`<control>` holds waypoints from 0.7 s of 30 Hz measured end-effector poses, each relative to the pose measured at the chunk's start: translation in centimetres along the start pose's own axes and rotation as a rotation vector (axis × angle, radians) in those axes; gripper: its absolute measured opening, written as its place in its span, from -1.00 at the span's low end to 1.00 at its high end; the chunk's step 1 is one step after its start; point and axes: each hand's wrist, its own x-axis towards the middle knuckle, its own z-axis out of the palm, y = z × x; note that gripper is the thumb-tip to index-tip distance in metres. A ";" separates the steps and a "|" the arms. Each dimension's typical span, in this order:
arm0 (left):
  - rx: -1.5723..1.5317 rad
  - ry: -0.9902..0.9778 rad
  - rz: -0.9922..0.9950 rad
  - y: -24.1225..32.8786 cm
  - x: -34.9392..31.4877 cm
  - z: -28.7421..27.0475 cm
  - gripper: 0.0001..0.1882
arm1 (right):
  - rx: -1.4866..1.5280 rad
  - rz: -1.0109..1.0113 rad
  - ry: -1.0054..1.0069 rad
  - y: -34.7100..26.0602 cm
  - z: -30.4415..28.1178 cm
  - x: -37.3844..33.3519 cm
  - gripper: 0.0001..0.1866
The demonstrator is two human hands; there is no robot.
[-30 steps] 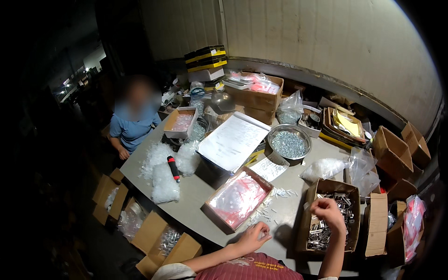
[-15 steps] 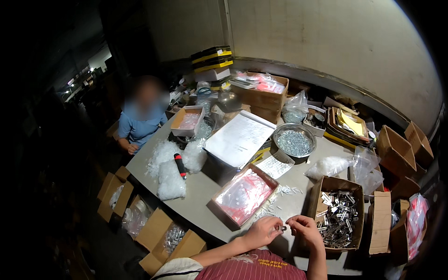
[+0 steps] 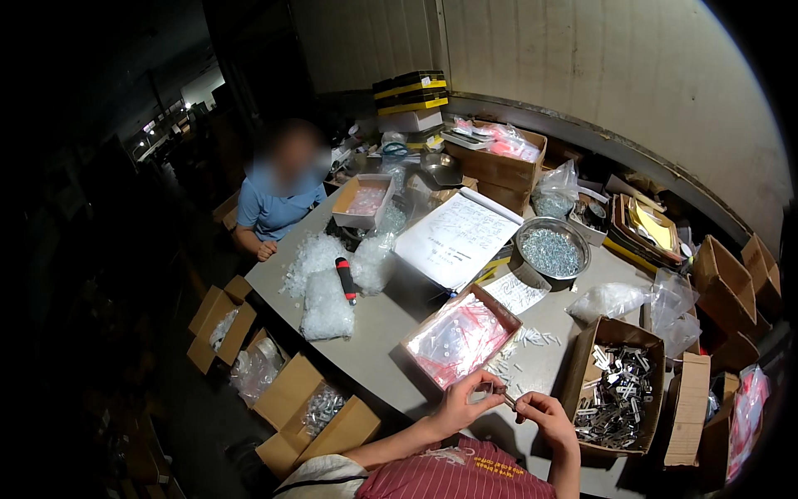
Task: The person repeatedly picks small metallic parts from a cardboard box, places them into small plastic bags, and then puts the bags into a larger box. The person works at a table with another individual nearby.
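My left hand [image 3: 467, 405] and my right hand [image 3: 545, 417] meet at the near edge of the table. Between their fingertips is a small metal part [image 3: 506, 400], pinched from both sides; its exact kind is too small to make out. Right beside my right hand stands a cardboard box of flat slotted metal pieces [image 3: 617, 391], silver and dark. Just beyond my left hand lies a shallow box [image 3: 413, 339] holding clear plastic bags with red edges. White plastic plugs [image 3: 509, 353] are scattered on the table between these two boxes.
A clipboard with written sheets [image 3: 453, 237] lies mid-table. Beyond it stands a metal bowl of screws [image 3: 552, 249]. A red and black screwdriver [image 3: 345, 280] rests on a bag of clear plastic bits [image 3: 326, 312]. A person in blue [image 3: 278, 204] sits at the far left. Open cartons [image 3: 312, 416] stand below the table's left edge.
The view has shifted, so the table appears further right. Both hands have come together on the metal part, which now shows lengthwise between the fingertips.
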 end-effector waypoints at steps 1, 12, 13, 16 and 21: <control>0.029 0.001 0.007 0.1 0.0 -0.1 -0.73 | 0.005 -0.012 0.001 0.0 0.0 -0.1 -0.82; 0.352 -0.109 -0.052 -2.5 -0.5 -0.1 -0.72 | -0.293 -0.357 0.306 -1.3 0.9 -1.2 -0.91; 0.395 -0.111 -0.050 -2.8 -0.5 -0.1 -0.72 | -0.373 -0.354 0.282 -1.9 1.6 -1.2 -0.91; 0.542 -0.132 0.046 -2.6 -0.5 -0.1 -0.71 | -0.733 -0.357 0.168 -4.3 3.2 -1.9 -0.87; 0.602 -0.288 0.133 -3.0 -0.7 0.4 -0.71 | -0.853 -0.408 -0.005 -4.8 4.6 -1.5 -0.86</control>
